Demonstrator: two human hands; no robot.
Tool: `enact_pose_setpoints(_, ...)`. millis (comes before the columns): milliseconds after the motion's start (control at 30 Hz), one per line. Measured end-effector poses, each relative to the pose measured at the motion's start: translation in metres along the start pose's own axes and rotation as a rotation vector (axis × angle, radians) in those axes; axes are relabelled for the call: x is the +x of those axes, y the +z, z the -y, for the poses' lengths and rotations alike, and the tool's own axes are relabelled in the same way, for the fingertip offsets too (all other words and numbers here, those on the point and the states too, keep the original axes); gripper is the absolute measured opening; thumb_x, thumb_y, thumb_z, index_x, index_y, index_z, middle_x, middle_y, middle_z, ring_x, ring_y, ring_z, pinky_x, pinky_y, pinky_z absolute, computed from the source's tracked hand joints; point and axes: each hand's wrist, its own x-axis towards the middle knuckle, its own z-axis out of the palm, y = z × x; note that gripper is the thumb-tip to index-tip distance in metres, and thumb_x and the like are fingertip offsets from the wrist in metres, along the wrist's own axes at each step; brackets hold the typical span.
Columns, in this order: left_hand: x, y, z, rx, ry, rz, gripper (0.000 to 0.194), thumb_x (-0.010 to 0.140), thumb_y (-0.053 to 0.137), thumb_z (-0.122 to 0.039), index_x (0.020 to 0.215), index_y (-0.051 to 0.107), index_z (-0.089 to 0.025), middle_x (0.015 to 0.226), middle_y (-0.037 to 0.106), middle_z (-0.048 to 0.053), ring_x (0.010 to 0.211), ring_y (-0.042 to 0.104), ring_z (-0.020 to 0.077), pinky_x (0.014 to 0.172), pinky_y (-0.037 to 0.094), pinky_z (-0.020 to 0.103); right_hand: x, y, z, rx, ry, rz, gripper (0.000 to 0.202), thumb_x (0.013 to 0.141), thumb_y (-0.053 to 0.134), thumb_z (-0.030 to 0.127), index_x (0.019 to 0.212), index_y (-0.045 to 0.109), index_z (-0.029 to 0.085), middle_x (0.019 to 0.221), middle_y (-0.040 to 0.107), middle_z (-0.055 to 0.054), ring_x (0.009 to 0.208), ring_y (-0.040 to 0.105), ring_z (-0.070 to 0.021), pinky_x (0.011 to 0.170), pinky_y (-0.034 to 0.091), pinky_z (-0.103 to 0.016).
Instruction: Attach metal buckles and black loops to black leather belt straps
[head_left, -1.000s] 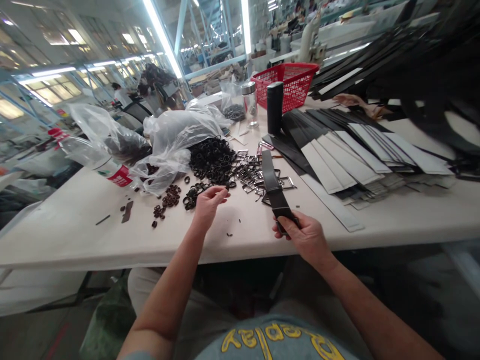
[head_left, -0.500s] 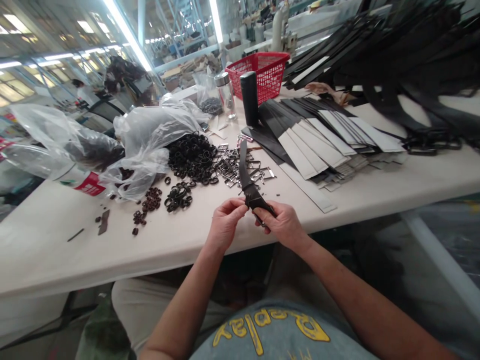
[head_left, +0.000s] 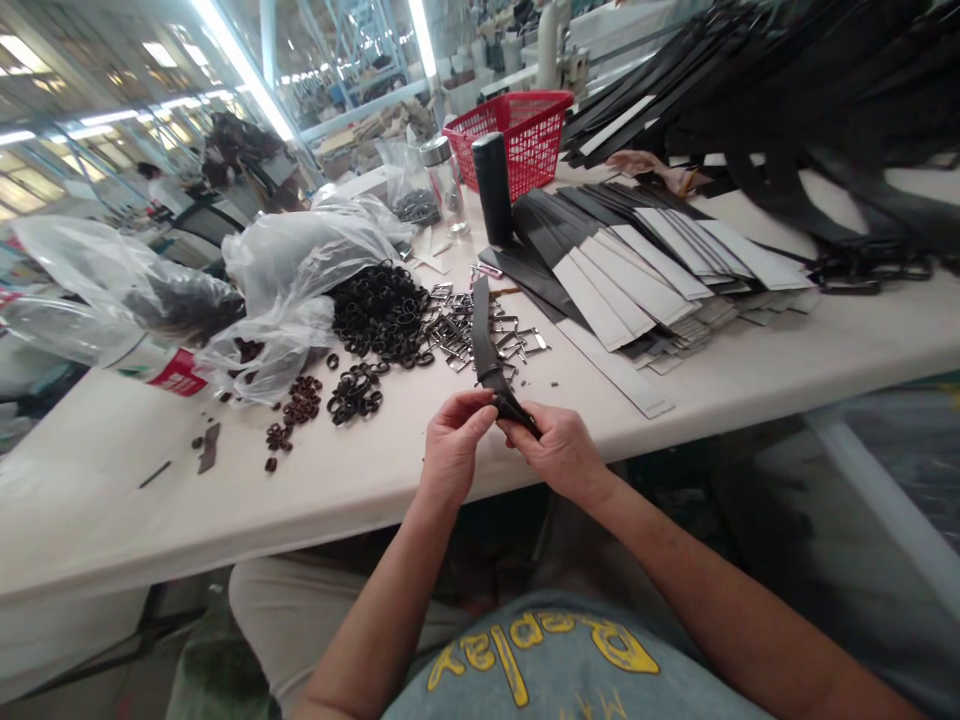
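Head camera view, over the worktable (head_left: 360, 490): a black strap (head_left: 481, 325) ran forward from a worker's grip, its near end caught in the right hand (head_left: 562, 448) and its far end pointing over a scatter of metal buckles (head_left: 448, 338). The right thumb and fingers were clamped on that near end. At the strap's left edge, just ahead of the right hand, the left hand (head_left: 452, 445) had its thumb and fingertips pinched together; what sat between them could not be made out. Both forearms reached up from below, angling inward until the hands nearly met above the table's near edge. Narrow, flat and dark, the strap curved gently along its length, with a raised band crossing it just beyond the fingers. Black loops (head_left: 382, 312) lay heaped to the left, and pale-backed strips (head_left: 604, 285) fanned out to the right.
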Motion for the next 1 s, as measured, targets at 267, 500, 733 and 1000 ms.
enact_pose_setpoints(267, -0.002, -0.007, 0.002, 0.075, 0.004, 0.04, 0.017, 0.073, 0.082, -0.03, 0.088, 0.079, -0.022, 0.089, 0.076, 0.002, 0.088, 0.065, 0.0139, 0.088, 0.049, 0.025, 0.001, -0.002, 0.0, -0.041, -0.011, 0.034, 0.023, 0.092, 0.059, 0.033, 0.074, 0.063, 0.02, 0.067, 0.07, -0.003, 0.06, 0.062, -0.0175, 0.06, 0.042, -0.026)
enact_pose_setpoints(500, -0.005, -0.003, 0.005, 0.034, 0.059, 0.035, 0.011, 0.07, 0.084, -0.03, 0.077, 0.079, -0.023, 0.087, 0.074, 0.0, 0.091, 0.063, 0.0136, 0.092, 0.047, 0.025, 0.004, -0.006, 0.002, 0.029, 0.011, 0.069, 0.025, 0.09, 0.059, 0.033, 0.068, 0.061, 0.021, 0.058, 0.064, 0.0, 0.053, 0.057, -0.0149, 0.053, 0.037, -0.025)
enact_pose_setpoints(733, -0.01, -0.003, 0.005, 0.039, 0.063, 0.041, 0.022, 0.066, 0.086, -0.028, 0.086, 0.077, -0.023, 0.088, 0.072, 0.0, 0.085, 0.064, 0.0129, 0.083, 0.051, 0.024, 0.004, -0.005, 0.001, -0.013, 0.013, 0.101, 0.027, 0.089, 0.056, 0.034, 0.067, 0.06, 0.02, 0.061, 0.065, -0.001, 0.055, 0.057, -0.0154, 0.055, 0.037, -0.026)
enact_pose_setpoints(1000, -0.007, 0.003, 0.02, 0.163, 0.313, 0.011, 0.011, 0.078, 0.078, -0.025, 0.087, 0.073, -0.023, 0.088, 0.067, 0.0, 0.085, 0.062, 0.0135, 0.081, 0.051, 0.026, 0.006, -0.008, 0.002, -0.006, 0.025, 0.139, 0.024, 0.088, 0.056, 0.029, 0.066, 0.058, 0.02, 0.061, 0.066, -0.001, 0.055, 0.059, -0.0146, 0.055, 0.038, -0.024)
